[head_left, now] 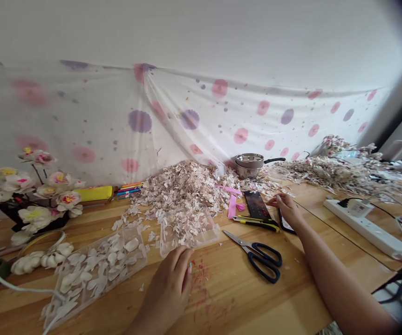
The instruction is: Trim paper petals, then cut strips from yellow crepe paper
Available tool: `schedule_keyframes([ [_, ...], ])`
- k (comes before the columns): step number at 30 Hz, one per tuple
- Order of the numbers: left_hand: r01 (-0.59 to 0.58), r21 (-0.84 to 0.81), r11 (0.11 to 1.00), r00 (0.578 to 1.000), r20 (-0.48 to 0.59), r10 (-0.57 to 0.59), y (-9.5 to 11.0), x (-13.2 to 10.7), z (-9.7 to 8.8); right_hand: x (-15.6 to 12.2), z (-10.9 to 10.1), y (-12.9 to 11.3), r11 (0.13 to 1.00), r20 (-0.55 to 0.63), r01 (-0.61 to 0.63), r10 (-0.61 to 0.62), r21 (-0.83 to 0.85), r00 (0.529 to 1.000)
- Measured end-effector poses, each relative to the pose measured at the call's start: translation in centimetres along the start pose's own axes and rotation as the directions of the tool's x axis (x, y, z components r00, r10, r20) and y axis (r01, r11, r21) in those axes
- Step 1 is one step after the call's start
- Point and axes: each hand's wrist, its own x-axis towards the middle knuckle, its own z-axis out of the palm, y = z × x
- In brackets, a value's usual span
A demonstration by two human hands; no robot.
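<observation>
1. Our left hand (173, 279) lies open, its fingertips against the small clear plastic box (190, 232) of pale petal scraps. The hand probably steadies the box beside the loose heap of petal scraps (183, 186).
2. Our right hand (286, 207) rests its curled fingers on a black flat phone (284, 225) (we cannot tell whether it grips), with the black-handled scissors (256, 253) parked within reach.

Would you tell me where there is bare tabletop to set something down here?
Bare wood lies at the near edge between the left hand and the scissors, and between the right hand and the power strip. The middle is crowded with the petal heap and clear trays.
</observation>
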Motion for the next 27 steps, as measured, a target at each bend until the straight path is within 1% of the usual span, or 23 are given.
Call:
schedule_keyframes([
  [5,0.023,-0.008,1.000,1.000,-0.016,-0.023,-0.34,0.25,-0.30,-0.29,0.16,0.25,0.997,0.063,-0.004,-0.001,0.077,0.998],
  [9,0.040,-0.023,0.999,0.999,-0.016,-0.041,-0.35,0.22,-0.41,-0.33,0.58,0.58,0.996,0.110,-0.038,0.028,0.084,0.993],
  [15,0.021,-0.024,1.000,1.000,0.002,-0.021,-0.22,0.09,-0.29,-0.16,0.79,1.03,0.995,0.093,-0.090,0.086,0.047,0.992],
  [21,0.013,0.002,1.000,1.000,0.001,-0.013,-0.30,0.29,-0.34,-0.17,0.67,0.96,0.994,0.071,-0.107,0.107,0.001,0.992],
  [27,0.039,-0.025,0.999,0.999,0.004,-0.039,-0.40,0.28,-0.34,-0.22,0.75,0.77,0.992,0.056,-0.100,0.104,-0.078,0.993],
])
